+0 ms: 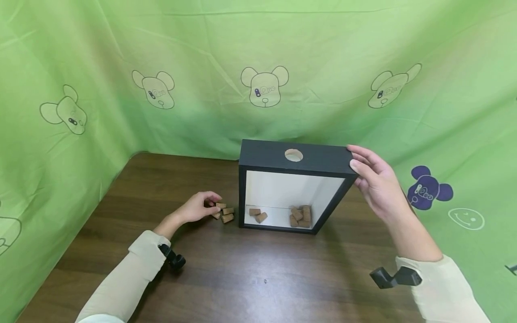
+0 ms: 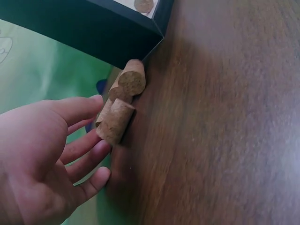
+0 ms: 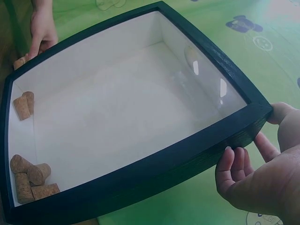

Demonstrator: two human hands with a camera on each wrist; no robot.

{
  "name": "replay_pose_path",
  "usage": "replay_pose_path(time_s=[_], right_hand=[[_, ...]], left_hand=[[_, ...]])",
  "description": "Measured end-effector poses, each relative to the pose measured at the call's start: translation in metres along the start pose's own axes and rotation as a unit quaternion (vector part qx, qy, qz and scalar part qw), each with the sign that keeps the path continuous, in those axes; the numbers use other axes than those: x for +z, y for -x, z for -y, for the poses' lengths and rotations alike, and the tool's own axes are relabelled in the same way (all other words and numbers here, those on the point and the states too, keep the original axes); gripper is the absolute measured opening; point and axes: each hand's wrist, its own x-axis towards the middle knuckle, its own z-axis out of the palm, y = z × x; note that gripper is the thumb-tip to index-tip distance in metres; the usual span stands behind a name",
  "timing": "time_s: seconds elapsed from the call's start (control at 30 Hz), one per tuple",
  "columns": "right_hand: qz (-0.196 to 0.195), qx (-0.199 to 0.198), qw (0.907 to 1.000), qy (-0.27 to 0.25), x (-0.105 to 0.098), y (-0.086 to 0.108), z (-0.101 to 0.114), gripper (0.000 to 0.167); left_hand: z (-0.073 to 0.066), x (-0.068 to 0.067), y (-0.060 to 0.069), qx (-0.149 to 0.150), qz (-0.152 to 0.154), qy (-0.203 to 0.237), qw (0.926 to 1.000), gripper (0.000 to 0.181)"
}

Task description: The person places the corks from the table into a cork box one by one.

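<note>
A black-framed shadow box [image 1: 266, 152] with a clear front and white inside stands upright on the table. Its top has a round hole [image 1: 293, 155]. My right hand [image 1: 377, 184] holds its upper right corner, thumb on the top and fingers at the side and back. Inside lie two corks [image 3: 24, 105] at the left and several corks [image 3: 30, 180] at the right. Left of the box, my left hand [image 1: 195, 207] is at a small group of loose corks [image 1: 227, 218]. In the left wrist view its thumb and loosely bent fingers [image 2: 89, 150] are beside the corks [image 2: 117, 121]; no firm hold shows.
The brown wooden table [image 1: 242, 273] extends in front of the box and to both sides. A green curtain [image 1: 210, 112] with printed bear heads hangs behind and at the sides, close to the table edges. A black wrist camera [image 1: 171, 258] sits on the left sleeve.
</note>
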Motion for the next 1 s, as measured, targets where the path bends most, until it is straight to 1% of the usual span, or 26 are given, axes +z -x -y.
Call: replay_pose_path(time_s=[0.13, 0.23, 0.43, 0.57, 0.77, 0.93, 1.0], right_hand=[[0.0, 0.001, 1.0, 0.0, 0.0, 0.0, 0.0, 0.033], [-0.001, 0.001, 1.0, 0.0, 0.0, 0.0, 0.001, 0.033], [0.0, 0.001, 1.0, 0.002, 0.0, 0.0, 0.001, 0.033], [0.002, 0.002, 1.0, 0.0, 0.0, 0.001, 0.001, 0.033], [0.005, -0.001, 1.0, -0.003, 0.0, 0.001, 0.001, 0.034], [-0.001, 0.001, 0.9999, 0.01, 0.0, 0.001, 0.001, 0.035], [-0.004, 0.001, 0.9999, 0.013, 0.0, 0.001, 0.001, 0.035]], left_hand=[[-0.002, 0.003, -0.004, -0.01, 0.005, -0.011, 0.9999, 0.03], [-0.002, 0.004, -0.005, -0.012, 0.003, -0.019, 0.9997, 0.028], [-0.002, 0.005, -0.007, -0.008, -0.001, -0.029, 0.9996, 0.024], [-0.001, 0.005, -0.007, -0.008, -0.004, -0.044, 0.999, 0.025], [-0.003, -0.001, -0.005, -0.002, -0.014, -0.046, 0.9988, 0.028], [-0.006, -0.009, -0.004, 0.0, -0.028, -0.041, 0.9988, 0.027], [-0.008, -0.013, -0.004, -0.005, -0.035, -0.031, 0.9989, 0.027]])
